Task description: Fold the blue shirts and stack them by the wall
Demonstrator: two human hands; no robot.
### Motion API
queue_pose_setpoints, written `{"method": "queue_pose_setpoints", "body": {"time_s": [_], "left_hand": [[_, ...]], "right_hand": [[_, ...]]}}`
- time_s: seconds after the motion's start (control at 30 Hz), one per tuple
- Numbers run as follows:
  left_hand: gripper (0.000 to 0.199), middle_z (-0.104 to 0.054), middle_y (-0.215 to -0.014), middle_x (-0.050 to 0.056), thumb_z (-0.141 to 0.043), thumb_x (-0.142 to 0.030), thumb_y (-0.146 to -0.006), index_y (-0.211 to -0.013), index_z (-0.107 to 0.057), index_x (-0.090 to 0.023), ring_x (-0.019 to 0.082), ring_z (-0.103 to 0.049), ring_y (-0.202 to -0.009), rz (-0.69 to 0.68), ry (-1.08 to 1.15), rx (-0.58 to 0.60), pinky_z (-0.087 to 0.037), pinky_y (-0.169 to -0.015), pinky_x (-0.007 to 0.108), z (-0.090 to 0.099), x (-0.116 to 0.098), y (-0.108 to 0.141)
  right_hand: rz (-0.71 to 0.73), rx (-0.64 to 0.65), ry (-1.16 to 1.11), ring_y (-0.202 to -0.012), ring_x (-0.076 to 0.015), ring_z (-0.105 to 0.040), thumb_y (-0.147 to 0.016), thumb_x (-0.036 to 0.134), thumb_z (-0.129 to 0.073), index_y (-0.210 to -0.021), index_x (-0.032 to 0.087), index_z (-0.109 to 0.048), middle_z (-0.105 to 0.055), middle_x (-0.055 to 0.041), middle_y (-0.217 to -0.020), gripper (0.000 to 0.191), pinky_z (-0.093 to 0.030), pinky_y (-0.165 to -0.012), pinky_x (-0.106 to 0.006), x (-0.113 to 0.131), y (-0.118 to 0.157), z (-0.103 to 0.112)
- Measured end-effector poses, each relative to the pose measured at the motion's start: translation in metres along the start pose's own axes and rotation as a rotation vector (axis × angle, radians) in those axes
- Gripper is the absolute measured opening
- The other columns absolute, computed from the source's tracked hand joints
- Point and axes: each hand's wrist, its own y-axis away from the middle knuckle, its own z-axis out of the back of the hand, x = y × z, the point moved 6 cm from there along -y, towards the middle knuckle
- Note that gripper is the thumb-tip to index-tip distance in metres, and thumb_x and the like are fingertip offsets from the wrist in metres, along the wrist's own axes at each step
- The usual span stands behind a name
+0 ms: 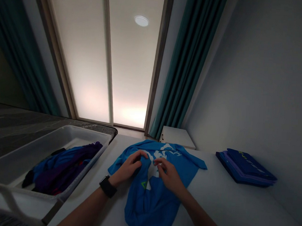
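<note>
A blue shirt (188, 164) with white print lies spread and partly bunched on the white table (212, 205), its lower part folded and rumpled toward me. My left hand (129, 166), with a dark watch on the wrist, grips the shirt's fabric left of the print, thumb and fingers bent together. Just to its right, my right hand (169, 173) has its thumb and fingers curled together at the shirt's middle; whatever lies between those fingertips is too small to make out. A small green triangle mark shows on the cloth between the hands.
On the left stands a translucent plastic bin (84, 131) holding blue and purple clothes (57, 172). A stack of folded dark blue and purple clothes (250, 166) sits at the table's right, near the wall. Behind the table are a white cabinet (177, 136) and teal curtains (190, 61).
</note>
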Motion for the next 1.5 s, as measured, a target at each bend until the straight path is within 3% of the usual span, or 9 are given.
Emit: {"method": "queue_pose_setpoints", "body": {"time_s": [0.27, 0.43, 0.7, 0.83, 0.93, 1.0, 1.13, 1.33, 1.5], "left_hand": [[0.024, -0.065, -0.105, 0.007, -0.052, -0.035, -0.087, -0.105, -0.052, -0.02, 0.02, -0.062, -0.095, 0.012, 0.145, -0.006, -0.049, -0.083, 0.034, -0.004, -0.005, 0.002], [0.025, -0.061, -0.091, 0.003, -0.05, -0.04, -0.089, -0.104, -0.05, -0.02, 0.015, -0.058, -0.071, 0.005, -0.177, -0.154, -0.047, -0.066, 0.029, -0.004, 0.001, 0.004], [0.041, -0.067, -0.101, 0.012, -0.06, -0.038, -0.079, -0.114, -0.05, -0.019, 0.03, -0.066, -0.09, 0.126, -0.697, 0.162, -0.049, -0.073, 0.038, -0.066, 0.017, 0.024], [0.02, -0.059, -0.111, 0.011, -0.049, -0.021, -0.08, -0.1, -0.053, -0.022, 0.024, -0.065, -0.092, 0.032, -0.65, 0.086, -0.051, -0.08, 0.035, -0.049, 0.021, 0.014], [0.022, -0.055, -0.114, 0.011, -0.043, -0.014, -0.076, -0.095, -0.05, -0.021, 0.02, -0.064, -0.084, -0.031, -0.603, -0.197, -0.051, -0.078, 0.034, -0.007, 0.023, -0.001], [0.022, -0.059, -0.103, 0.009, -0.04, -0.014, -0.078, -0.097, -0.048, -0.021, 0.022, -0.064, -0.085, -0.025, -0.6, -0.398, -0.05, -0.079, 0.036, 0.022, 0.027, -0.008], [0.045, -0.068, -0.092, 0.004, -0.039, -0.018, -0.084, -0.129, -0.036, -0.019, 0.025, -0.067, -0.085, 0.165, -0.607, -0.477, -0.049, -0.077, 0.036, 0.057, 0.045, -0.014], [0.034, -0.071, -0.103, 0.011, -0.034, -0.025, -0.09, -0.111, -0.06, -0.022, 0.029, -0.067, -0.097, 0.458, -0.905, -0.164, -0.048, -0.077, 0.037, 0.073, 0.066, -0.009], [0.042, -0.066, -0.057, 0.003, -0.033, -0.044, -0.091, -0.103, -0.062, -0.016, 0.019, -0.062, -0.048, 0.529, -0.233, 0.045, -0.046, -0.048, 0.028, 0.05, 0.075, -0.003]], "right_hand": [[0.029, 0.222, -0.183, -0.059, -0.0109, -0.053, -0.078, 0.021, -0.053, -0.124, 0.024, -0.052, -0.06, 0.0028, -0.085, 0.046, -0.043, -0.054, -0.023, 0.016, -0.03, -0.017], [-0.092, -0.105, -0.114, -0.046, -0.0111, -0.048, -0.085, 0.039, -0.054, -0.082, 0.022, -0.056, -0.051, 0.0064, -0.058, 0.018, -0.038, -0.042, -0.022, -0.019, -0.033, 0.013], [-0.165, -0.467, -0.346, -0.058, -0.0189, -0.062, -0.082, 0.049, -0.057, -0.093, 0.023, -0.055, -0.063, -0.0013, -0.076, 0.028, -0.052, -0.049, -0.031, -0.024, -0.011, 0.068], [-0.087, -0.563, -0.372, -0.077, -0.02, -0.063, -0.086, 0.044, -0.053, -0.095, 0.022, -0.059, -0.065, -0.005, -0.093, 0.025, -0.055, -0.071, -0.035, -0.01, 0.001, 0.095], [-0.01, -0.598, -0.165, -0.085, -0.0197, -0.059, -0.089, 0.041, -0.049, -0.094, 0.022, -0.06, -0.063, -0.0047, -0.094, 0.023, -0.051, -0.081, -0.035, 0.0, 0.014, 0.109], [0.061, -0.529, 0.008, -0.085, -0.0192, -0.057, -0.091, 0.038, -0.047, -0.091, 0.022, -0.06, -0.06, -0.0041, -0.091, 0.021, -0.048, -0.08, -0.033, 0.006, 0.024, 0.102], [0.217, -0.217, 0.207, -0.086, -0.0176, -0.056, -0.095, 0.025, -0.041, -0.093, 0.022, -0.06, -0.058, -0.0043, -0.091, 0.02, -0.046, -0.078, -0.029, 0.008, 0.044, 0.053], [0.021, 0.195, 0.67, -0.108, -0.0247, -0.055, -0.076, -0.001, -0.049, -0.128, 0.022, -0.053, -0.058, -0.0086, -0.118, 0.057, -0.042, -0.093, -0.035, -0.03, 0.057, -0.006], [-0.032, 0.235, 0.939, -0.107, -0.0273, -0.053, -0.077, -0.004, -0.042, -0.133, 0.02, -0.053, -0.058, -0.0111, -0.118, 0.061, -0.041, -0.091, -0.038, -0.055, 0.02, -0.01]]}}
